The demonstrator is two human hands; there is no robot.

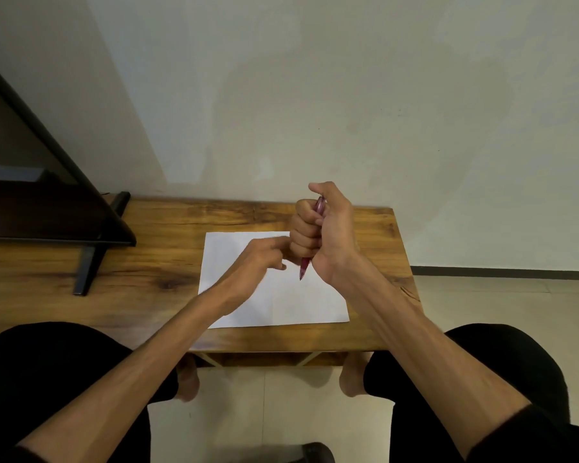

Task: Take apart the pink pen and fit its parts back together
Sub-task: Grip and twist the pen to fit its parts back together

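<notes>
Above the white paper (pixel 274 295) on the wooden table (pixel 168 262), the right hand (pixel 325 232) fists round the pink pen (pixel 305 265), tip pointing down. Just left, the left hand (pixel 259 259) holds nothing, fingers loose and forefinger stretched toward the right fist.

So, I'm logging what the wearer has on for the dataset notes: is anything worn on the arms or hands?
Both forearms are bare. The left hand and right hand show no gloves, rings or watch. A dark sleeve edge shows only near the right elbow.
</notes>
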